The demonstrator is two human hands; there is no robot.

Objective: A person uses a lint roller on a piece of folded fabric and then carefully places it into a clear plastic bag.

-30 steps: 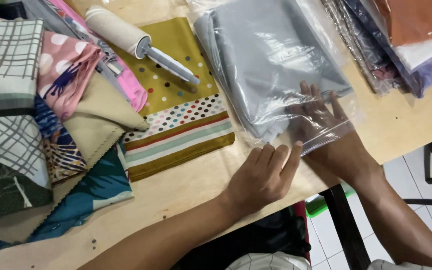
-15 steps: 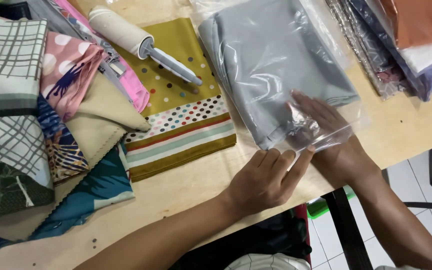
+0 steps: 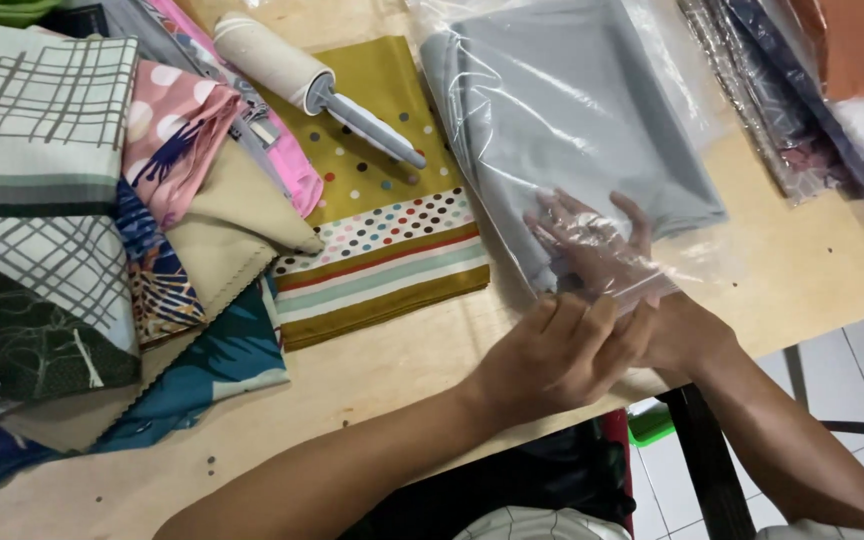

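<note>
A: Right hand (image 3: 602,250) is now seen inside the clear bag's (image 3: 672,90) mouth w/ fingers spread flat under the film; a sec ago it was laid on top, nearer the grey folded cloth (image 3: 572,120).

B: And the left hand (image 3: 562,350)?

A: Half-curled, bag's open edge is pinched at the worktop (image 3: 802,290) edge. Bag is being held open; cloth is fully inside.

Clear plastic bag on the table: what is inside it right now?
The clear plastic bag holds a folded grey cloth. The right hand has its fingers pushed into the open end, while the left hand grips its edge. Whatever lies beneath the cloth is covered.
</note>
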